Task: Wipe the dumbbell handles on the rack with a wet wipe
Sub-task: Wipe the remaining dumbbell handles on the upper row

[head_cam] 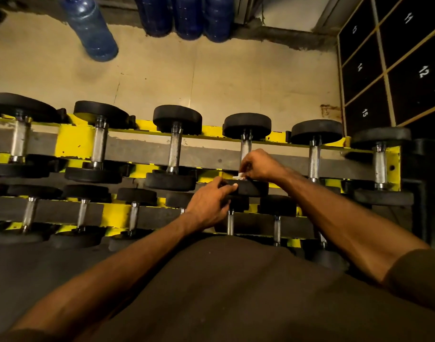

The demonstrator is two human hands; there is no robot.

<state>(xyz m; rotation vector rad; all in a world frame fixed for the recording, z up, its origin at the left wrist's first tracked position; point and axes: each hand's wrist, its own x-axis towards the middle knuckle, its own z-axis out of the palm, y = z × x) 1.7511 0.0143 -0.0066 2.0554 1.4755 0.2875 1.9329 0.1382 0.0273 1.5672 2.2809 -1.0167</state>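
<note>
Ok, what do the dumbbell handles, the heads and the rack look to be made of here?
Handles: bare metal, likely steel, silvery with a knurled, glinting surface.
Heads: matte black, seemingly rubber or a rubber coating; no shine.
Rack: metal by its look, painted yellow, the paint chipped to dark patches along the edges.

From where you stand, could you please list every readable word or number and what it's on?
"11": upper right locker door
"12": lower right locker door
"14": middle left locker door
"15": lower left locker door
Upper left locker door: number too blurred to read.
Dumbbells: no legible text.
</note>
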